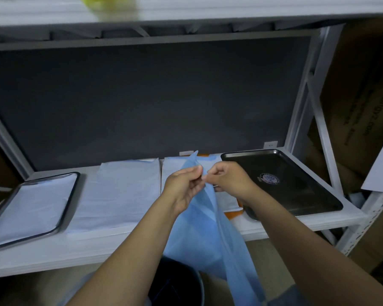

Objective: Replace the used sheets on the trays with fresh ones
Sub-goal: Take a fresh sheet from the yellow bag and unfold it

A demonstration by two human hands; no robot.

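Head view of sheet (208,228) held up before shelf (119,246).
Pinched at top edge by left grip (184,184) and right grip (228,182), both clamped on it, likely for unfolding; hanging beside bare tray (296,191) awaiting cover.

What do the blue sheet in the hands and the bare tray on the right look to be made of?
The blue sheet: thin, matte, slightly see-through, hanging limp in soft folds from where the left hand and right hand pinch it; probably disposable non-woven fabric or thin plastic film. The bare tray: dark, glossy, bright glints along its raised rim; probably polished metal.
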